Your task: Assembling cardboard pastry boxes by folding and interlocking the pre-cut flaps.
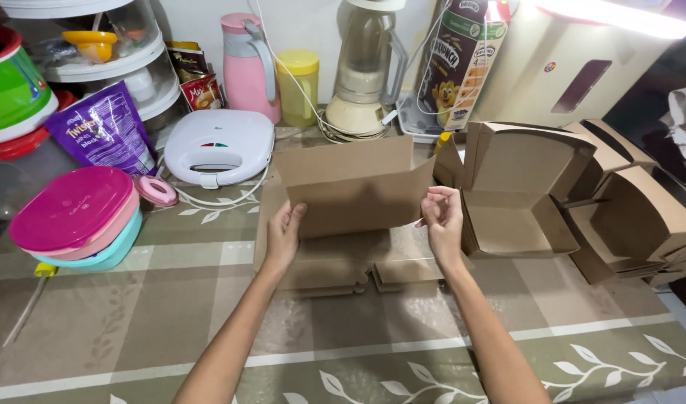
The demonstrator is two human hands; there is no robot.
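I see the flat cardboard box blank (354, 191) standing between my two hands, a little above a low stack of more flat blanks (343, 262) on the bench (171, 299). Its long axis runs left to right across my view, and the upper panel leans back, away from me, along a crease.

My left hand (283, 238) sits at the blank's lower left corner, the fingers (294, 217) lying together along the front face with the thumb tucked behind the edge — a loose pinch on the cardboard. My right hand (441, 218) is at the lower right corner, its fingers (433, 198) curled and pinching the side flap there. So the piece lies straight ahead of both hands, spanning the gap between them, and neither hand is plainly nearer than the other; each has one end of the long axis.

Just to the right stand folded-up boxes (519, 187) with open lids, with more beyond them (642, 217) at the bench's edge. To the left lie stacked pink and teal bowls (77, 217), and behind the blank sits a white sandwich maker (219, 146) — well apart from my hands.
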